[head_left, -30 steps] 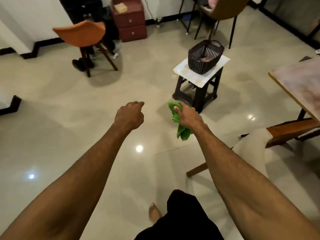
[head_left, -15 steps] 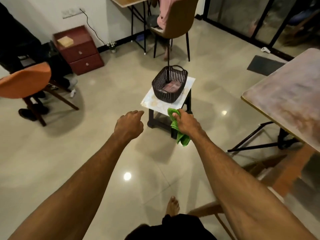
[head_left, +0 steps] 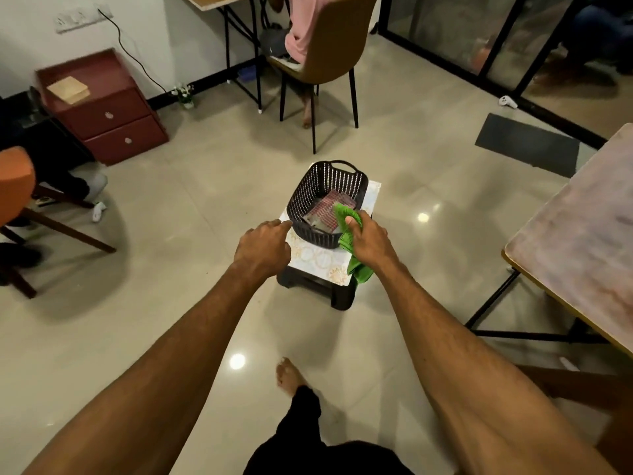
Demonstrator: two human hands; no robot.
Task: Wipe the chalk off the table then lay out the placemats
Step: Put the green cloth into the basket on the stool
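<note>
The room has a shiny tiled floor (head_left: 171, 303). A small stool (head_left: 322, 265) stands on it, below both hands, and a dark basket (head_left: 308, 200) sits on the stool. The right hand (head_left: 368, 241) grips a green cloth (head_left: 347, 217), bunched in its curled fingers, right at the near rim of the basket. Folded checked placemats (head_left: 325, 209) lie in the basket, just past that hand. I think the cloth is held there to be dropped, so the hand is free for the placemats. The left hand (head_left: 263, 250) holds nothing. Its fingers are loosely bent beside the basket, maybe to steady it. The bench (head_left: 575, 241) is well off to the right of the right hand, and its top looks smudgy.
</note>
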